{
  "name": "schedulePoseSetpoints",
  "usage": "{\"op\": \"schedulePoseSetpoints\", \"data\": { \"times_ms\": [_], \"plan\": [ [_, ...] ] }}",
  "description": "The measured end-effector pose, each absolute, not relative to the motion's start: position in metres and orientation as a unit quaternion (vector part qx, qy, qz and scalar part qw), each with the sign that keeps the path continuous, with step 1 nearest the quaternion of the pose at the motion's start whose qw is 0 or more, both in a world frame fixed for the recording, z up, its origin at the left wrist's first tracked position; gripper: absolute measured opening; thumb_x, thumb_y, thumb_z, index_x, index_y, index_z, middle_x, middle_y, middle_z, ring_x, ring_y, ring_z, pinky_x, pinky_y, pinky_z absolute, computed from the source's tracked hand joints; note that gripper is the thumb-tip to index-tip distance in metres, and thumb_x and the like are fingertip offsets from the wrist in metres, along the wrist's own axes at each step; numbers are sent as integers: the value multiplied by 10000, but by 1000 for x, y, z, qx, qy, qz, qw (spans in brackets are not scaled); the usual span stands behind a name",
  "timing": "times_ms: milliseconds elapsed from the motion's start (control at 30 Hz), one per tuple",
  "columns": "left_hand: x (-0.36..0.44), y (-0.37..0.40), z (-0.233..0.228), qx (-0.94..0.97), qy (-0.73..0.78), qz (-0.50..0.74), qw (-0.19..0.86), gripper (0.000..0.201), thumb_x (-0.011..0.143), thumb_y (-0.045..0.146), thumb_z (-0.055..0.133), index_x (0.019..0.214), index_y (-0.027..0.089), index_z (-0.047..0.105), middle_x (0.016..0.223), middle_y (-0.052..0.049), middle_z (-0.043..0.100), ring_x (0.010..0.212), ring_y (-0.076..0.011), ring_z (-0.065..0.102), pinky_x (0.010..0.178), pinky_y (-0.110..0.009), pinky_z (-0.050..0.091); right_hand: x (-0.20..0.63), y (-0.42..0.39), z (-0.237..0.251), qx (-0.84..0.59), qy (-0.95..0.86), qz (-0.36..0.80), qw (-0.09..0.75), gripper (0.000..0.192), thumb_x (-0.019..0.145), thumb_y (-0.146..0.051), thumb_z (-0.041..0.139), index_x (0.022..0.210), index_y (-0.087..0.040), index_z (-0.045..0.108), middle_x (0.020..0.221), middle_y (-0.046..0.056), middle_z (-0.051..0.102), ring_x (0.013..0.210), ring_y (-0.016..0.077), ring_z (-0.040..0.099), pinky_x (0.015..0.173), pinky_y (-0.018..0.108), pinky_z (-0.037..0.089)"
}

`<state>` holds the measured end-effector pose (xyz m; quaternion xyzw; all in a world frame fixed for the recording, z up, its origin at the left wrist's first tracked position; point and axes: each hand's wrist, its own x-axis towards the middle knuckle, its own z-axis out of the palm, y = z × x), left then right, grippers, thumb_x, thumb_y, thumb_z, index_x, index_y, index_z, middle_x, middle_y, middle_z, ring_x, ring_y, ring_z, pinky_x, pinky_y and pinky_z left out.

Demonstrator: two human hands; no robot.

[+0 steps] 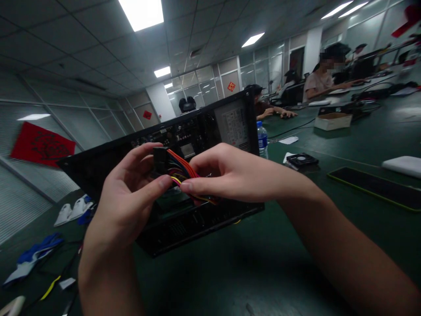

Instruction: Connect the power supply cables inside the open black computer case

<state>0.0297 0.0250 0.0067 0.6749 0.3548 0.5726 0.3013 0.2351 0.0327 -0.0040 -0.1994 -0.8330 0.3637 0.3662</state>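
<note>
Between my hands is a bundle of power cables (182, 163) in orange, black, yellow and other colours, ending in a black connector (160, 159). My left hand (131, 188) pinches the connector end between thumb and fingers. Around the wires just to the right, my right hand (220, 171) is closed, thumb pressed on the bundle. Directly behind both hands stands an open black computer case (197, 219), tilted in view. Inside it a circuit board (179, 136) and a labelled power supply (233, 127) show. My hands hide the middle of the case.
On the green table (296, 254) to the right lie a hard drive (301, 160), a dark mat (378, 186) and a small open box (333, 120). A water bottle (262, 138) stands behind the case. Gloves (36, 254) lie at left. Other people sit at the far tables.
</note>
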Motion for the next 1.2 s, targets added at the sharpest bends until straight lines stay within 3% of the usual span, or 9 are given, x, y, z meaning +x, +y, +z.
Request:
{"op": "schedulePoseSetpoints", "data": {
  "times_ms": [133, 267, 600, 1000, 1200],
  "plan": [
    [30, 26, 6, 662, 346, 586, 315, 494, 584, 220, 832, 1047, 307, 683, 1093, 3, 714, 1059, -263, 659, 769, -280, 605, 233, 32, -2, -189, -808, 372, 415, 327, 910, -408, 584, 861, -104, 693, 733, 8, 610, 672, 110, 550, 554, 202, 391],
    [22, 28, 4, 664, 335, 581, 330, 483, 595, 234, 832, 1053, 306, 700, 1073, -9, 726, 996, -257, 682, 779, -317, 610, 235, 31, 2, -180, -788, 382, 448, 301, 914, -385, 586, 855, -109, 691, 735, 14, 625, 660, 103, 552, 554, 198, 409],
    [25, 36, -1, 620, 326, 611, 370, 367, 657, 195, 796, 1009, 255, 707, 1006, 12, 734, 821, -136, 699, 780, -215, 585, 235, 32, -2, -172, -792, 374, 451, 329, 931, -415, 561, 924, -115, 698, 750, 14, 629, 636, 97, 552, 529, 197, 404],
    [34, 38, -5, 647, 320, 543, 429, 258, 681, 268, 817, 892, 179, 700, 870, -33, 750, 716, -151, 715, 696, -230, 610, 232, 32, -1, -183, -776, 378, 470, 330, 918, -430, 576, 889, -123, 693, 720, 17, 630, 592, 95, 551, 487, 188, 411],
    [27, 40, -4, 650, 321, 526, 445, 282, 756, 381, 762, 954, 187, 707, 942, -59, 765, 732, -163, 727, 708, -260, 609, 232, 32, -2, -191, -777, 366, 475, 308, 923, -403, 572, 849, -125, 682, 673, 1, 604, 544, 83, 521, 457, 186, 382]
  ]
}}
